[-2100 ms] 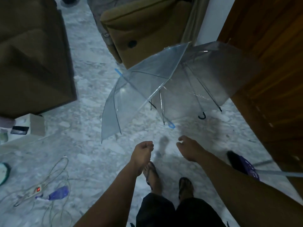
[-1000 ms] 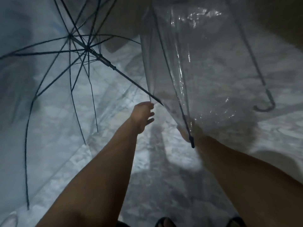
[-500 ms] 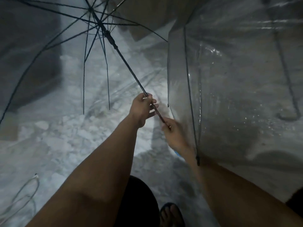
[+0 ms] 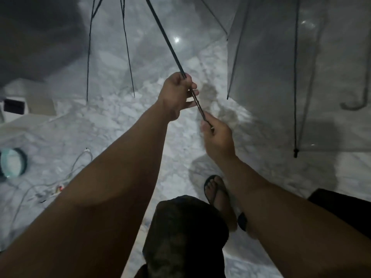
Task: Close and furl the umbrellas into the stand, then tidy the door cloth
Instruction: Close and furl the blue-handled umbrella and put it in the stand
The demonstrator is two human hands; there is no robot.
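I hold an open transparent umbrella by its thin black shaft (image 4: 166, 41), which runs from the top centre down to my hands. My left hand (image 4: 176, 95) is closed around the shaft higher up. My right hand (image 4: 217, 137) grips its lower end, and the handle is hidden inside it. Black ribs (image 4: 128, 57) hang down at the upper left. A second open transparent umbrella (image 4: 271, 87) fills the right side, resting on the floor, its curved handle (image 4: 353, 105) seen through the plastic. No stand or door cloth is in view.
Pale marble floor (image 4: 112, 121) lies underneath. A white box (image 4: 16, 107) sits at the left edge, a round teal-rimmed object (image 4: 12, 163) below it, and tangled white cables with a power strip (image 4: 58, 187) nearby. Dark furniture (image 4: 36, 37) stands at upper left. My sandalled foot (image 4: 216, 189) is below my hands.
Both hands reached from empty to the first umbrella's shaft; the left took it first, then the right closed on the lower end. The umbrella has been lifted and its hub has left the top of the view.
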